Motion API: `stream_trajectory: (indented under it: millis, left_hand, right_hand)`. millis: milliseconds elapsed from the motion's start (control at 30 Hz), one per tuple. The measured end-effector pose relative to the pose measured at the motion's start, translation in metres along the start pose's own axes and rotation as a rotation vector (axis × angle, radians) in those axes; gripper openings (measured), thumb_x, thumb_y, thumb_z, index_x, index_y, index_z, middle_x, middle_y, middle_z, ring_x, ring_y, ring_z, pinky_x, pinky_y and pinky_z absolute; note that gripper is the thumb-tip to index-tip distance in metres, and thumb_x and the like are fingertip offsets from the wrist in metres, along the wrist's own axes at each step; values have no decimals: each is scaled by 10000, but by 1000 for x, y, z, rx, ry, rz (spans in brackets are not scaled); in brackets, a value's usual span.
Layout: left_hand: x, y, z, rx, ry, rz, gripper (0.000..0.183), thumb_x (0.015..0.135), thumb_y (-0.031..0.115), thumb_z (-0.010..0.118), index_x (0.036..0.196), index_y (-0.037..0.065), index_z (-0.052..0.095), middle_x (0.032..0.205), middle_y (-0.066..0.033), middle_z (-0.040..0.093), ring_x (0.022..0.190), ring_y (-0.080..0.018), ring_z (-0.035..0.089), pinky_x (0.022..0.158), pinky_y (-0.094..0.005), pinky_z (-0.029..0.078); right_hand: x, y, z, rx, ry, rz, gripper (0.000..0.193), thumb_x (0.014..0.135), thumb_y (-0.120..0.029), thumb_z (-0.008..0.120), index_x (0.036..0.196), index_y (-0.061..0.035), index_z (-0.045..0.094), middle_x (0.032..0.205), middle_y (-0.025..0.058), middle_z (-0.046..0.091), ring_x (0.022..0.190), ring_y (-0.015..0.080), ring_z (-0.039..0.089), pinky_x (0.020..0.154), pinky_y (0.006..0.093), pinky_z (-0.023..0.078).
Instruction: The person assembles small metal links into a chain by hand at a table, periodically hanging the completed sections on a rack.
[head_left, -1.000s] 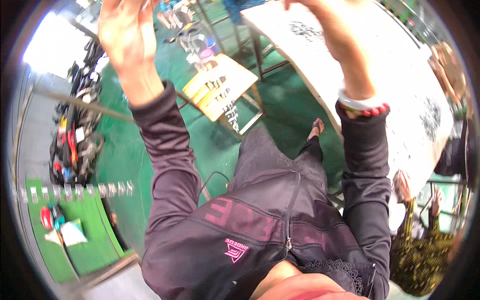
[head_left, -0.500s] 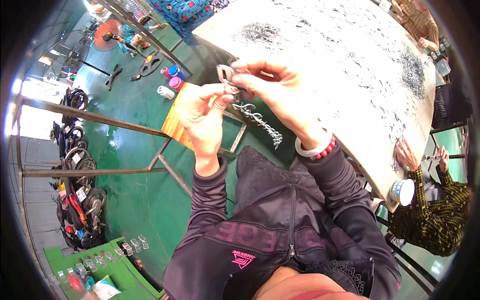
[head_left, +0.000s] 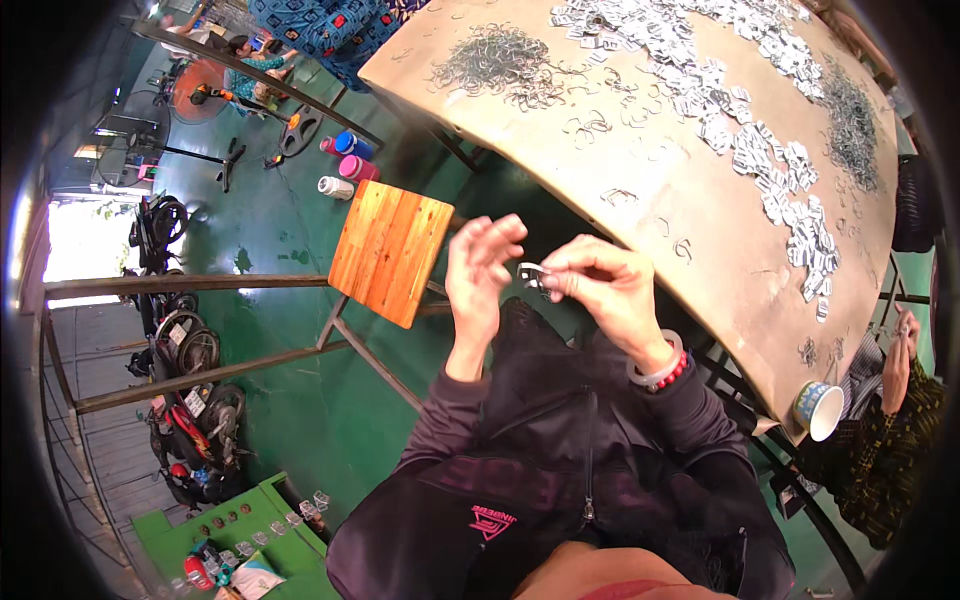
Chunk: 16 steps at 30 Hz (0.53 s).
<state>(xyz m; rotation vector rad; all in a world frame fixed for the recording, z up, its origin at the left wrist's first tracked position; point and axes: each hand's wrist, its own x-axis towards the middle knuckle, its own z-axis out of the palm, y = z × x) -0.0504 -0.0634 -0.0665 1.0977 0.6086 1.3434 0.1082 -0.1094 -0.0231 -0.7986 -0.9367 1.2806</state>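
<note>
In front of my lap, my right hand point(head_left: 605, 290) pinches a small shiny metal piece point(head_left: 531, 272) between thumb and fingers; it looks like a slotted buckle. Darker bits beneath it, by the fingertips, are too small to make out. My left hand point(head_left: 478, 268) is raised just to the left, apart from the piece, its fingers loosely curled and spread with nothing seen in them. Beyond my right hand, the brown-covered table point(head_left: 730, 295) carries a heap of thin wire hooks point(head_left: 505, 60) and many flat, pale slotted metal pieces point(head_left: 760, 155).
A wooden stool point(head_left: 390, 250) stands left of my hands, with bottles point(head_left: 352, 145) on the floor beyond it. Another hook pile point(head_left: 850, 130) lies at the table's far right. A paper tub point(head_left: 818, 410) sits on the near corner, beside a co-worker's hand point(head_left: 900, 345).
My hands have come apart and moved down toward my lap. The left one has let go of the metal pieces. The hanging string of linked metal bits no longer shows clearly.
</note>
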Motion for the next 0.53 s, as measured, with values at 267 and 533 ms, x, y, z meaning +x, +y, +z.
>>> stream_trajectory:
  millis: [267,533]
  left_hand:
    - [161,-111,11,846,36,-3,172,842,158,608,852,-3,666,695,-107,641,665,-155,622,648,-271,480]
    - [185,-145,20,1703,-302,139,357,840,233,593,1170,99,572,1200,-232,518,1028,-360,544,778,-409,467]
  right_hand:
    - [-11,7,-8,48,-2,112,149,780,93,620,905,29,672,854,79,628,715,100,605,631,205,502]
    - [-13,-1,-14,-79,49,71,140,746,115,639,864,45,666,832,118,626,682,133,592,610,230,496]
